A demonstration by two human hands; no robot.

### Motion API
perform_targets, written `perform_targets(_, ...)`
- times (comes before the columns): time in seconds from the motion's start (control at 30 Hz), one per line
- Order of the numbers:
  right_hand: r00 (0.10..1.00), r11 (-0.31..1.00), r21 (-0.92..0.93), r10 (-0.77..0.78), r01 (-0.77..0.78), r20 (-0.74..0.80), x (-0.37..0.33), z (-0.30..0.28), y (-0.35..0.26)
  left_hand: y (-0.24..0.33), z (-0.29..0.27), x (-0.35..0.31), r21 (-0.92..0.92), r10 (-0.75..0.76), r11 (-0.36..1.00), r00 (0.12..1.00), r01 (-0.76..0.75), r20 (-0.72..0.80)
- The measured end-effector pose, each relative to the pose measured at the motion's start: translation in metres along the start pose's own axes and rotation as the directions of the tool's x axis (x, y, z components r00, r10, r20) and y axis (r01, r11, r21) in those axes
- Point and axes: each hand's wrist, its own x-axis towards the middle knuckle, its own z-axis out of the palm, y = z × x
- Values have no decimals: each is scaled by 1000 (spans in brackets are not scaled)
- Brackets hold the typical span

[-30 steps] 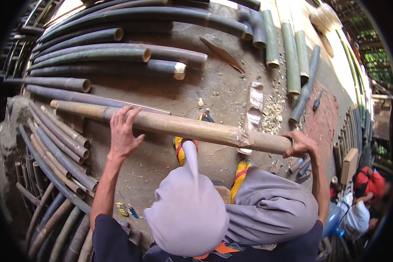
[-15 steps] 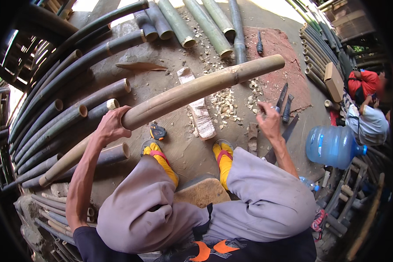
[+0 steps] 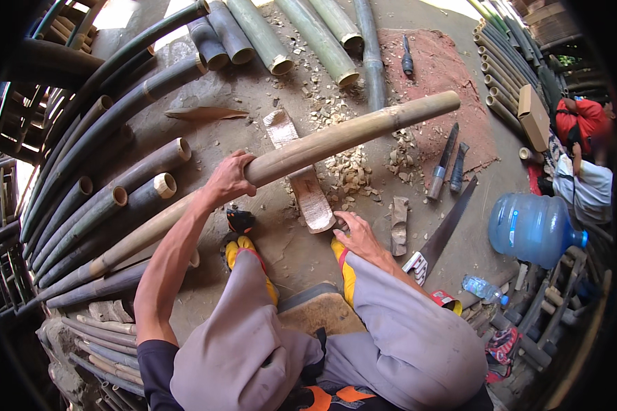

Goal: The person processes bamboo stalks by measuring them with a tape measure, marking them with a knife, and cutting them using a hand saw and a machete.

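My left hand [image 3: 227,179] is closed round a long tan bamboo pole [image 3: 329,142], which slants up to the right across the scene. The pole's lower end runs back over other poles at the left. Beneath it lies a pale, hewn wooden block [image 3: 315,205] on the floor. Close by the block's near end, next to my right foot in a yellow sock, is my right hand [image 3: 360,238]. Its fingers are apart and hold nothing. Farther right lie a knife [image 3: 442,164] with its blade pointing away, a dark-handled tool [image 3: 458,168] and a saw [image 3: 448,226] with a white handle.
Dark bamboo poles [image 3: 144,198] are stacked at the left; green bamboo lengths [image 3: 315,41] lie ahead. Wood chips [image 3: 349,171] litter the floor. A large blue water jug [image 3: 531,229] and a small bottle [image 3: 483,289] lie at the right. A person in red [image 3: 576,127] sits beyond.
My right hand has moved from beside the knife handle back toward my right foot. My left hand, still round the bamboo pole, now appears farther right and higher along it; the view has shifted slightly.
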Motion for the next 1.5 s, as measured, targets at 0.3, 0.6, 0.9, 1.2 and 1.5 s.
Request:
perform_targets(0.3, 991, 998, -3, 58, -59, -125, 18, 38, 9, 14, 44, 24, -68, -172, 982, 984, 176, 52)
perform_targets(0.6, 992, 998, 39, 46, -41, -115, 16, 28, 13, 21, 114, -92, 277, -65, 934, 873, 223, -483)
perform_targets(0.9, 994, 993, 108, 64, -54, -93, 4, 22, 13, -9, 140, -109, -11, -339, 930, 848, 367, -408)
perform_targets(1.2, 888, 512, 727, 218, -458, 406, 18, 4, -35, 94, 121, -65, -923, -144, 307, 970, 234, 198)
perform_targets(1.5, 908, 534, 735, 203, -417, 367, 18, 10, -40, 96, 122, -64, -460, 65, 887, 997, -44, 29)
